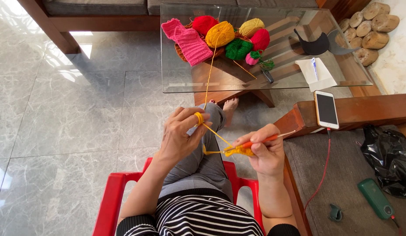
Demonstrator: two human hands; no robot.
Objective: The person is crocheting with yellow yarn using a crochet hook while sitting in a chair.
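While the person sits on a red chair (113,192) with legs crossed, the left hand (181,133) is raised with its fingers curled together, a loop of yellow yarn (198,118) wound round the forefinger to keep the strand taut. From there the strand runs down and right to a small yellow crochet piece (238,151), which the right hand (266,153) pinches together with an orange-handled crochet hook (259,140), fingers closed on both. Another length of yarn climbs away to the yellow ball (219,34) on the glass desk (176,83), far from the hands, where it lies among red, green and pink balls beside a pink knitted piece (187,40). Such yarn looks light, soft and limp, likely to slip unless held under tension; the tiny worked piece seems best gripped just beside the hook tip, and the stiff, thin hook along its coloured handle. At right, a white phone (326,109) rests on a wooden armrest, a red cable hanging from it.
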